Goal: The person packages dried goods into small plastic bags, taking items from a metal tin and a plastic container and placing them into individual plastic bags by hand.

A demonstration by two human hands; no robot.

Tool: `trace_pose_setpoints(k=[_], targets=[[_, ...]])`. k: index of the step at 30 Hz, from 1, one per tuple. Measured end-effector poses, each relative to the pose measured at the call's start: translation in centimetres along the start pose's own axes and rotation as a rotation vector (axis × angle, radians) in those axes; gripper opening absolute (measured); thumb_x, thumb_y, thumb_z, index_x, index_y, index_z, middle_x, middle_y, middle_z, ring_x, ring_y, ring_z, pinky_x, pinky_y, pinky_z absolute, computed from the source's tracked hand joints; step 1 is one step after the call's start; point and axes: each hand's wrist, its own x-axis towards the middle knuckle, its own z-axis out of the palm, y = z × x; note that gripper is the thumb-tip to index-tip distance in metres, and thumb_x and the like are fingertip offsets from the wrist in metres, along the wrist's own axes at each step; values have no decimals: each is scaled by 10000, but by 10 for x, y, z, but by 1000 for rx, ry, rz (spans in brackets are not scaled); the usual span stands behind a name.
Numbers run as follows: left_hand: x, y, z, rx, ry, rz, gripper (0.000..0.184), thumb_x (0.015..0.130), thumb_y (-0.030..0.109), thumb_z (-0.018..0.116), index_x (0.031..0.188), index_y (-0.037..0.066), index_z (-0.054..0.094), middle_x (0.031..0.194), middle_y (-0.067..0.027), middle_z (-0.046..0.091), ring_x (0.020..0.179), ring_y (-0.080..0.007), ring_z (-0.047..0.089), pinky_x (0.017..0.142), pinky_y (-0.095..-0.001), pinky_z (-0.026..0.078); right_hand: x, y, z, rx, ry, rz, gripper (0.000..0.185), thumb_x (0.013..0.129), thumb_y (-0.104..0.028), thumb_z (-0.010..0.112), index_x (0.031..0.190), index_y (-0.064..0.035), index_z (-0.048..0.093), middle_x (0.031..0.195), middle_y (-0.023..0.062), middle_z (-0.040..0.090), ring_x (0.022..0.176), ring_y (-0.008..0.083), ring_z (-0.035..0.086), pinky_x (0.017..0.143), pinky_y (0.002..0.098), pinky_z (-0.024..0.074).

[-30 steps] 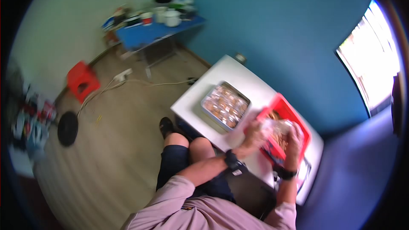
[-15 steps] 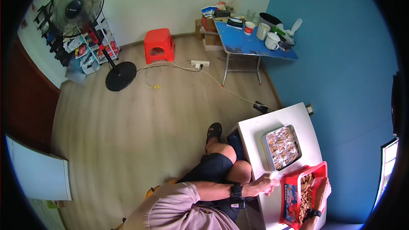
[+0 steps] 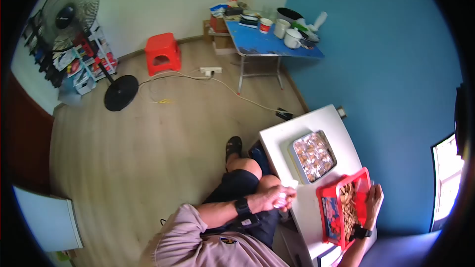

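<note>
My left hand [image 3: 277,198] is closed on a crumpled piece of white, partly see-through plastic [image 3: 289,185], held over my lap at the table's near edge. My right hand [image 3: 374,199] grips the right rim of a red plastic basket [image 3: 330,215], its fingers partly hidden. Many small brown, stick-like pieces [image 3: 349,205] fill the basket, and clear plastic shows inside near its right wall. Beyond the basket stands an open square metal tin [image 3: 298,162], packed with small clear-wrapped brown pieces [image 3: 314,155].
The tin and basket stand on a white table [image 3: 277,136] beside a blue wall. Farther off are a blue folding table [image 3: 252,44] with cups and bowls, a red stool [image 3: 163,53], and a standing fan [image 3: 121,92]. A cable with a power strip [image 3: 211,69] lies on the floor.
My left hand has drawn back with the white plastic, away from the basket toward my lap. My right hand stays at the basket's right side. The whole view has shifted.
</note>
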Motion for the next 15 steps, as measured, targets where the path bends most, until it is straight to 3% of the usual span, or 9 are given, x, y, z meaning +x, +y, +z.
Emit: trace_pose_setpoints(k=[1,3,5,7,9,11,13,15], targets=[[-6,1,-4,11,-31,-1,259,896,324,621,894,72,564,646,-31,555,560,-215,583,487,-356,512,-10,-25,2,188,-20,29,203,943,-106,516,749,-61,480,628,0,464,548,85,423,515,251,376],[-22,7,-2,-48,-169,-14,292,877,300,655,924,20,588,693,-62,547,677,-253,597,504,-337,492,-32,-68,22,330,-44,-44,188,933,-82,527,749,-63,496,638,-24,485,542,71,434,493,248,350],[-40,12,11,-56,-168,-77,350,871,352,653,955,16,596,702,-64,549,691,-258,594,522,-343,489,-64,-117,53,652,-63,66,179,928,-72,533,753,-42,515,649,-13,504,555,75,449,487,239,344],[-53,12,16,-13,-172,-111,393,884,402,624,982,23,599,709,-67,550,693,-256,594,524,-337,487,-78,-140,59,620,-508,-45,147,919,-82,561,784,-25,555,667,-2,535,573,82,460,502,232,353],[-66,8,15,10,-220,-125,481,894,518,582,998,49,610,747,-75,573,698,-261,602,495,-317,482,-94,-153,93,596,-668,-118,126,914,-90,564,815,-13,567,664,29,554,575,114,504,518,259,391],[-89,7,34,171,-117,37,601,852,627,579,1042,58,615,800,-92,614,700,-265,607,486,-317,478,-95,-175,123,380,-843,-386,93,894,-106,570,875,-17,589,680,102,593,580,218,590,546,327,447],[-102,3,29,129,-158,8,643,821,657,592,1061,61,615,830,-98,629,699,-263,612,479,-313,477,-100,-180,155,211,-787,-701,110,851,-109,598,928,-32,609,756,149,625,666,312,636,598,392,483],[-113,0,21,88,-199,-20,687,791,687,606,1081,64,615,860,-104,644,698,-262,617,472,-309,477,-109,-192,166,161,-835,-711,158,787,-114,646,926,-50,608,793,149,637,703,361,622,612,431,491]])
